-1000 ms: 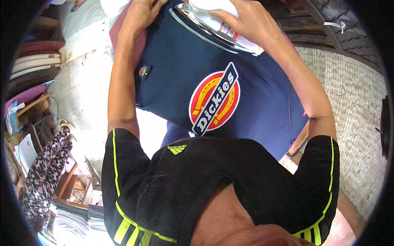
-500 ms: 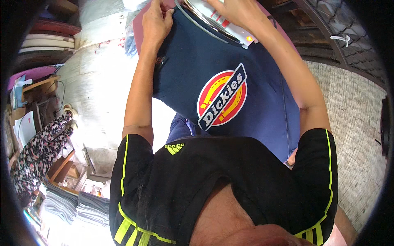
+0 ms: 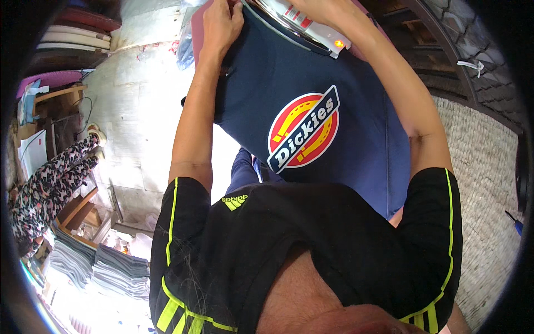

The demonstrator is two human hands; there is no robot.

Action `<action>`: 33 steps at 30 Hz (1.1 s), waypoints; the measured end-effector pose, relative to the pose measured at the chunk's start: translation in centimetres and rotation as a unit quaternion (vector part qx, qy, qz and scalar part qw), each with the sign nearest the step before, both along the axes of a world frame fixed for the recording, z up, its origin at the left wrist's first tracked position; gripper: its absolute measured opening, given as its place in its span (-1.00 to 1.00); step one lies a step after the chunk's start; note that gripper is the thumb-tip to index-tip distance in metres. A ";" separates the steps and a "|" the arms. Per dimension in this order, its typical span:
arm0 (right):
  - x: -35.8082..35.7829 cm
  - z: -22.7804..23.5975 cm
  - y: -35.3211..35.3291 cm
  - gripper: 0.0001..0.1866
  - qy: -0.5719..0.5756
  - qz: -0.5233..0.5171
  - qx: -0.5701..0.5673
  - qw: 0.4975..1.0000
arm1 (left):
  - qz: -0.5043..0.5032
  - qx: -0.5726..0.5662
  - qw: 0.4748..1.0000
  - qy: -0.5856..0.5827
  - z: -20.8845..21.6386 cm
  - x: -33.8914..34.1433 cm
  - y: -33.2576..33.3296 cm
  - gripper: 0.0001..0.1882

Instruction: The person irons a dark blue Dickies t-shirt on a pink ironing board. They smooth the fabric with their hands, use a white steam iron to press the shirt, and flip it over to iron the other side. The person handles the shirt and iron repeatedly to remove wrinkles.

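One hand, the left hand (image 3: 223, 26), curls at the far left edge of the navy fabric (image 3: 258, 72); whether it pinches cloth I cannot tell. To its right, the electric iron (image 3: 312, 29) lies on the fabric's far part under the right hand (image 3: 329, 11), whose fingers leave view, their closure unclear. Nearer sits a red-and-yellow emblem (image 3: 303, 131)

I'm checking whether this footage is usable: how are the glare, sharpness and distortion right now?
Head view: strong glare bleaches parts of the floor at left and the area below the stacks of grey cloth; head view: the print on the dark blue cloth looks sharp; head view: fisheye distortion curves the dark frame at upper right, with black corners.
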State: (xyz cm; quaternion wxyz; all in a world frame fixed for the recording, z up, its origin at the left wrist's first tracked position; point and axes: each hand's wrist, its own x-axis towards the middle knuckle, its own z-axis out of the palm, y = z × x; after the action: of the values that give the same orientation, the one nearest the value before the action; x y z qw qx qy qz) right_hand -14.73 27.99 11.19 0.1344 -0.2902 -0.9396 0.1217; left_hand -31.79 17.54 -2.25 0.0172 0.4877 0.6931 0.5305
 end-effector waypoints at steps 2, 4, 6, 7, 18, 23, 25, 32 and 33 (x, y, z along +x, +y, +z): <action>0.4 0.0 0.3 -0.53 -0.003 0.010 0.003 1.000 | -0.009 0.001 1.000 -0.007 0.5 0.2 -0.1 -0.84; 1.8 1.0 -0.6 -0.55 -0.045 0.005 -0.016 0.999 | -0.004 -0.012 1.000 -0.008 0.9 0.0 -0.5 -0.84; 3.5 1.7 -0.9 -0.57 -0.072 0.024 -0.016 0.997 | 0.004 -0.036 0.999 -0.007 1.2 -0.2 -0.7 -0.83; 4.6 1.8 -0.8 -0.58 -0.079 0.041 -0.006 0.996 | -0.014 -0.053 0.998 -0.014 1.8 0.0 -0.6 -0.82; 7.4 0.9 1.7 -0.60 -0.054 0.174 -0.027 0.983 | -0.008 -0.136 0.982 -0.131 6.3 0.9 -1.6 -0.80; 0.1 0.7 -0.4 -0.61 -0.035 0.175 0.045 0.983 | 0.051 -0.024 0.995 -0.084 5.3 1.0 -6.6 -0.75; 1.6 1.6 0.4 -0.61 -0.028 0.183 0.022 0.983 | 0.021 0.040 0.996 0.078 4.2 2.1 -7.4 -0.81; 3.9 1.5 1.4 -0.68 -0.092 0.306 -0.001 0.947 | 0.053 -0.242 0.952 0.179 0.9 13.0 -18.5 -0.46; 4.0 1.6 1.5 -0.68 -0.091 0.344 -0.012 0.934 | 0.060 -0.255 0.950 0.168 0.7 13.1 -18.7 -0.40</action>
State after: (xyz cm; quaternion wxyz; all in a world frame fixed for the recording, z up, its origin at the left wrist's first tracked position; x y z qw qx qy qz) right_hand -10.71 29.54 12.79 -0.0054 0.0393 -0.9887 0.1443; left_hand -18.68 -1.17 -1.50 -0.0077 0.5068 0.8262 0.2459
